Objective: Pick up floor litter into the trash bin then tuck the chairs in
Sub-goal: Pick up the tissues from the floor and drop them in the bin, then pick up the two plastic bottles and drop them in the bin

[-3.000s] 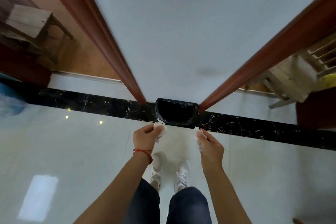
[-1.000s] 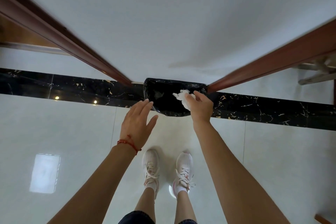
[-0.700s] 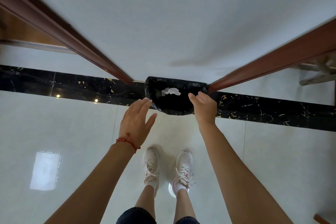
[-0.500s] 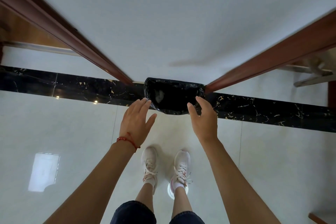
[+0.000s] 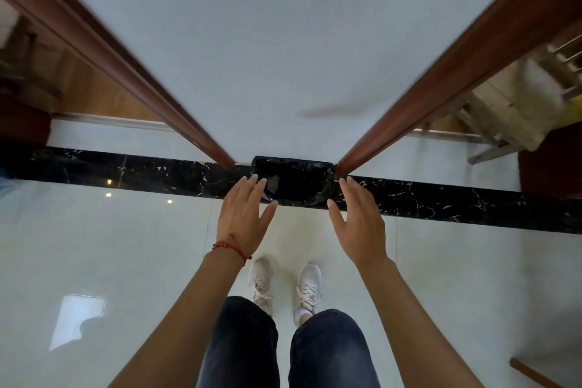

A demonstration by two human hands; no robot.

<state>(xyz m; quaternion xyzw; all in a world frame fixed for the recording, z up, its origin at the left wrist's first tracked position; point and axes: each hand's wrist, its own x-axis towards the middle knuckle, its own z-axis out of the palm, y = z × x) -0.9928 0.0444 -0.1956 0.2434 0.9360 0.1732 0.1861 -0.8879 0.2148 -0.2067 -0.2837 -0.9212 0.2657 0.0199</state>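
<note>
A trash bin (image 5: 294,181) lined with a black bag stands on the floor against the white wall, between two brown door frames. A pale scrap of litter (image 5: 273,183) shows inside its left part. My left hand (image 5: 244,217), with a red string at the wrist, hovers open at the bin's near left rim. My right hand (image 5: 359,220) hovers open at the near right rim. Neither hand holds anything. A pale wooden chair (image 5: 516,110) stands in the room past the right doorway.
A black marble strip (image 5: 441,201) crosses the glossy white floor (image 5: 110,246) under the bin. Brown door frames run left (image 5: 126,72) and right (image 5: 441,72) of the wall. My feet in white shoes (image 5: 283,287) stand just short of the bin. A wooden edge (image 5: 532,372) shows bottom right.
Both hands carried white paper litter to the bin; the left emptied first, then the right dropped its wad in. Both hands are now open, and the view has pulled back slightly.
</note>
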